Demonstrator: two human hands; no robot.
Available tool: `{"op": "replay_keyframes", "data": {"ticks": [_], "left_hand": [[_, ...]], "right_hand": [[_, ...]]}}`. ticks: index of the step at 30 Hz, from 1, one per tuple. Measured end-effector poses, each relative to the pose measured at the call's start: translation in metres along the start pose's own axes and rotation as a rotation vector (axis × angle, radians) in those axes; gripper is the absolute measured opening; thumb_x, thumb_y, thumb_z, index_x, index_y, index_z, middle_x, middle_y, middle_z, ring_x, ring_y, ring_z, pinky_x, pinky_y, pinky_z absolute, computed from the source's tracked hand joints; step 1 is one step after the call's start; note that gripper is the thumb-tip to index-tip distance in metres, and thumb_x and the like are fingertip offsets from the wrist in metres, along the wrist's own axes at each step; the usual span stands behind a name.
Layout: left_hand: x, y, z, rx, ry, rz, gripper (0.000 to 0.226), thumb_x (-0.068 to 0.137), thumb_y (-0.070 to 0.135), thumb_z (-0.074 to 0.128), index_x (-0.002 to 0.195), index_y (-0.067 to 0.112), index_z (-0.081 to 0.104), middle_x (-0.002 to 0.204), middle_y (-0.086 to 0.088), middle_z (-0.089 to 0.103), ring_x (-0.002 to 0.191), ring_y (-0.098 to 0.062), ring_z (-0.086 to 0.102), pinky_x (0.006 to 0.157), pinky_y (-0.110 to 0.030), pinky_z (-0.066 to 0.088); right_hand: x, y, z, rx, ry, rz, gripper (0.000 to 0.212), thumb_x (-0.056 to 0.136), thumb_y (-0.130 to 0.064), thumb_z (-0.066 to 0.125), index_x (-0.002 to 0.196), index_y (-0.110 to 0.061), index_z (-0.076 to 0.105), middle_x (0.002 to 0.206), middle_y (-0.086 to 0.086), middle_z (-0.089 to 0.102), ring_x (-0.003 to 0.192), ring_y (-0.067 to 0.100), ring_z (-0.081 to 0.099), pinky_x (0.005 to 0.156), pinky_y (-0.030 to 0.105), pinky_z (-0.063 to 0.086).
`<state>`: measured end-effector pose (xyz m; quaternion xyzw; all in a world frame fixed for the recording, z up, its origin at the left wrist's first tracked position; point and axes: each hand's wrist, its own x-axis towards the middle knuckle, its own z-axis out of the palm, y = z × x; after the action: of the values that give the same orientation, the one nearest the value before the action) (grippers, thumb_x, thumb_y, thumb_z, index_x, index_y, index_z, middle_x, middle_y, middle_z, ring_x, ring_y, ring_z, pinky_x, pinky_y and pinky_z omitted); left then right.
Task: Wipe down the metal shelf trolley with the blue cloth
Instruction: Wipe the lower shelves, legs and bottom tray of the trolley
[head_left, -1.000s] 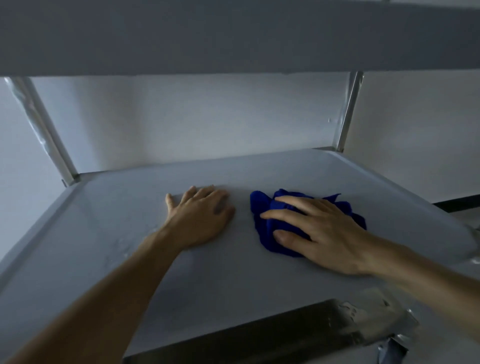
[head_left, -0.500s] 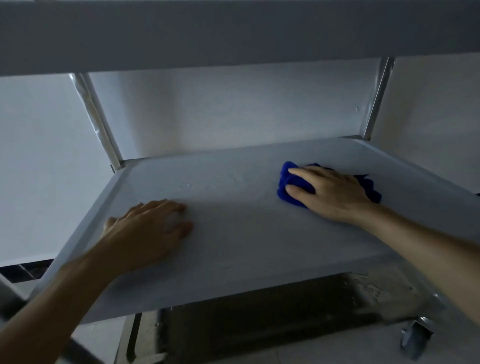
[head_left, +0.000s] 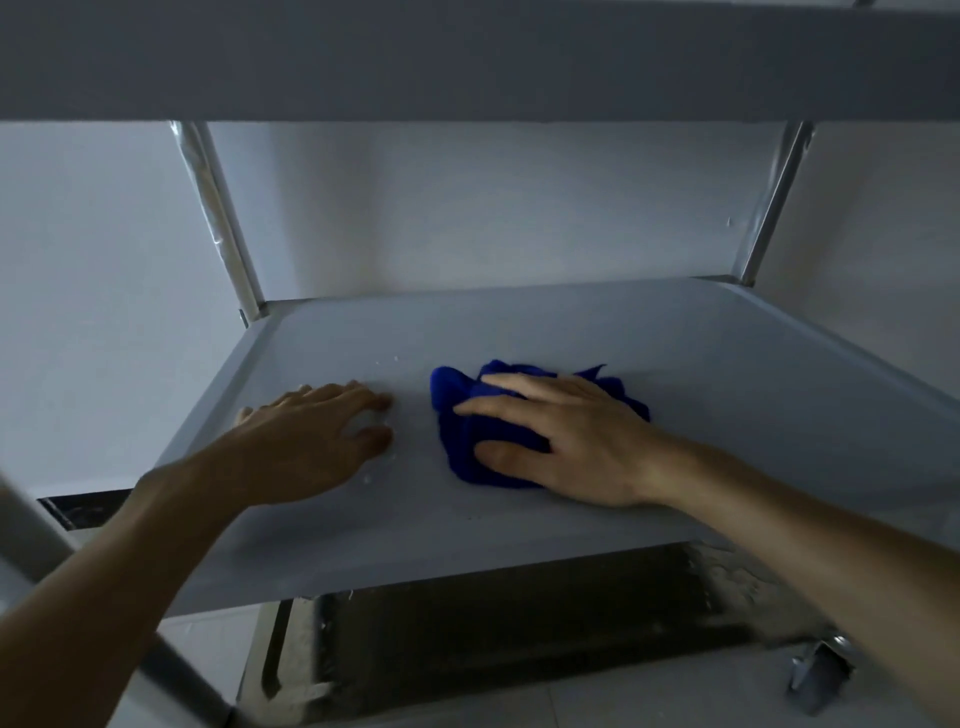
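- A plain white wall (head_left: 493, 208) fills the dim background.
- Below the wall, a dark skirting strip (head_left: 83, 506) runs at left.
- Pale floor (head_left: 597, 701) lies beneath.

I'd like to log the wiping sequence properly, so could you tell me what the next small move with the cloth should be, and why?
Probably slide the right hand, pressed flat on the blue cloth, leftward toward the left hand. Small water droplets sit on the shelf near those fingers, apparently unwiped, so the left hand may need to shift aside.

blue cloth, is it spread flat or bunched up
Bunched up: the blue cloth sits in a crumpled wad with folds, pressed under the right hand on the shelf.
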<state>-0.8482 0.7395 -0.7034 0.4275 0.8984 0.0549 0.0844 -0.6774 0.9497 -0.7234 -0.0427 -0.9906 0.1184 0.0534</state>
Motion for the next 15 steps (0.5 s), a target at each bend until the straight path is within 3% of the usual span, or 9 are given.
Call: {"op": "replay_keyframes", "data": {"ticks": [3, 7, 11, 15], "left_hand": [[-0.002, 0.001, 0.0, 0.041, 0.035, 0.035, 0.048, 0.097, 0.056, 0.033, 0.143, 0.044, 0.034, 0.156, 0.015, 0.028, 0.14, -0.016, 0.03, 0.114, -0.044, 0.026], [0.002, -0.001, 0.001, 0.047, 0.044, 0.044, 0.048, 0.097, 0.057, 0.032, 0.144, 0.047, 0.032, 0.156, 0.018, 0.025, 0.142, -0.016, 0.027, 0.114, -0.048, 0.026], [0.005, -0.007, 0.005, 0.029, 0.036, 0.03, 0.051, 0.096, 0.058, 0.033, 0.145, 0.046, 0.028, 0.158, 0.015, 0.023, 0.143, -0.02, 0.027, 0.112, -0.054, 0.025], [0.004, -0.01, 0.007, 0.058, 0.013, -0.004, 0.053, 0.095, 0.062, 0.029, 0.145, 0.052, 0.018, 0.16, 0.015, 0.015, 0.146, -0.019, 0.017, 0.114, -0.057, 0.019]], "right_hand": [[-0.018, 0.033, -0.019, 0.028, 0.002, 0.048, 0.065, 0.082, -0.086, 0.018, 0.142, -0.062, 0.022, 0.159, -0.023, 0.021, 0.138, -0.009, 0.014, 0.11, 0.03, 0.019], [0.012, 0.076, -0.028, -0.061, 0.136, 0.339, 0.063, 0.085, -0.078, 0.029, 0.141, -0.051, 0.038, 0.155, -0.019, 0.035, 0.144, 0.011, 0.033, 0.115, 0.043, 0.028], [0.076, 0.061, -0.011, -0.085, 0.165, 0.555, 0.053, 0.088, -0.07, 0.03, 0.137, -0.052, 0.038, 0.156, -0.013, 0.032, 0.144, 0.022, 0.031, 0.116, 0.052, 0.021], [0.102, 0.003, 0.012, -0.059, 0.176, 0.386, 0.052, 0.09, -0.07, 0.035, 0.139, -0.053, 0.038, 0.16, -0.012, 0.027, 0.146, 0.022, 0.028, 0.118, 0.052, 0.015]]}}
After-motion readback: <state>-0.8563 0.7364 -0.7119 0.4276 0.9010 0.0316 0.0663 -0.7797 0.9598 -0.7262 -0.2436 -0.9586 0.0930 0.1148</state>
